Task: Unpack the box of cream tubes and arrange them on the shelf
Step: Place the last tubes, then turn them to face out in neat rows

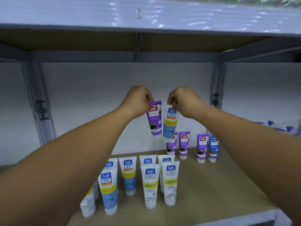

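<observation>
My left hand (138,101) pinches the crimped top of a purple cream tube (154,119), which hangs cap down above the shelf. Right beside it my right hand (184,101) pinches a white and blue cream tube (170,123) the same way. Both tubes hang in the air above the back row. On the brown shelf board (211,185) several white and blue tubes (150,185) stand cap down at the front left. Several purple tubes (184,145) and one blue tube (213,149) stand at the back right. The box is not in view.
A grey metal shelf (146,17) runs overhead. Grey perforated uprights stand at the left (40,111) and right (216,98). A white wall backs the shelf. Blue-capped items (276,128) show at the far right behind my right arm.
</observation>
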The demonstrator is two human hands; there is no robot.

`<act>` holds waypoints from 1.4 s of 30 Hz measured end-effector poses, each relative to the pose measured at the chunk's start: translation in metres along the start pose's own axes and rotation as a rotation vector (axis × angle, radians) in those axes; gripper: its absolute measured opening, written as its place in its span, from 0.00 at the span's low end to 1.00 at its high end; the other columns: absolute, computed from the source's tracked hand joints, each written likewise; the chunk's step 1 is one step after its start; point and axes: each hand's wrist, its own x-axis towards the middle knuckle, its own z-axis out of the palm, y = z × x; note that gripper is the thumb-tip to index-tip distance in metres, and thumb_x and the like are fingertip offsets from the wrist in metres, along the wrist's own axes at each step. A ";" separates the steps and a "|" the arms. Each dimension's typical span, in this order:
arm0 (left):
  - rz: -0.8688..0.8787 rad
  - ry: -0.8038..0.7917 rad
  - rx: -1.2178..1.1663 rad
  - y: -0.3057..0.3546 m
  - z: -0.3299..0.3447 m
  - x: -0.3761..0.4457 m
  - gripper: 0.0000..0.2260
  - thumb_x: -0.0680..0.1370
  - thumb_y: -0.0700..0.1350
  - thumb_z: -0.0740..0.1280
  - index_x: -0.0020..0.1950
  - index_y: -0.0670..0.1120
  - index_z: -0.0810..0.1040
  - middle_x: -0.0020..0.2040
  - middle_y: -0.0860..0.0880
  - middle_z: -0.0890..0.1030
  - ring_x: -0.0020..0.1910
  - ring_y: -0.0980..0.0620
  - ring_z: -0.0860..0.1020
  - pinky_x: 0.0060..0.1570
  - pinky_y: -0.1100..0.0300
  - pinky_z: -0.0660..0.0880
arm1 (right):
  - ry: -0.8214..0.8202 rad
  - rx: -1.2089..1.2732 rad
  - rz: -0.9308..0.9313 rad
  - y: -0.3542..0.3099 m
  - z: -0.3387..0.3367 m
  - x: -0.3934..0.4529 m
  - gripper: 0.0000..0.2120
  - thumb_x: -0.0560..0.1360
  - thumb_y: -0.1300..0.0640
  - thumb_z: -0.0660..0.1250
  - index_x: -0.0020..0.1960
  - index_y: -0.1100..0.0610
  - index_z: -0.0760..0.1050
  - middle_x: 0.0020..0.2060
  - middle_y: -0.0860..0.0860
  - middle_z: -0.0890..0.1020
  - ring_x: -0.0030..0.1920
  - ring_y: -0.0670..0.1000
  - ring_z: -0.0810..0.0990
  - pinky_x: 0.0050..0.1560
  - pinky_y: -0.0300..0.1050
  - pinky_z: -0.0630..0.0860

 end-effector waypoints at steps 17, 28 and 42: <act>0.049 -0.321 -0.132 0.108 0.068 -0.095 0.05 0.72 0.38 0.76 0.47 0.41 0.85 0.39 0.48 0.84 0.38 0.55 0.82 0.39 0.61 0.80 | -0.240 0.021 0.112 0.049 -0.059 -0.161 0.08 0.70 0.68 0.73 0.46 0.57 0.83 0.35 0.46 0.81 0.39 0.44 0.80 0.39 0.30 0.72; -0.023 -0.289 -0.224 0.090 0.140 -0.149 0.06 0.75 0.41 0.74 0.52 0.47 0.82 0.51 0.50 0.84 0.50 0.55 0.80 0.46 0.61 0.80 | -0.321 0.167 0.162 0.085 0.011 -0.202 0.08 0.72 0.66 0.72 0.49 0.56 0.83 0.44 0.49 0.83 0.45 0.46 0.82 0.51 0.43 0.81; -0.343 -0.134 -0.763 0.076 0.194 -0.223 0.17 0.71 0.45 0.78 0.55 0.53 0.76 0.50 0.59 0.83 0.48 0.65 0.81 0.46 0.66 0.80 | -0.130 0.943 0.606 0.103 0.082 -0.269 0.28 0.68 0.64 0.77 0.63 0.50 0.71 0.53 0.48 0.82 0.53 0.48 0.83 0.53 0.51 0.82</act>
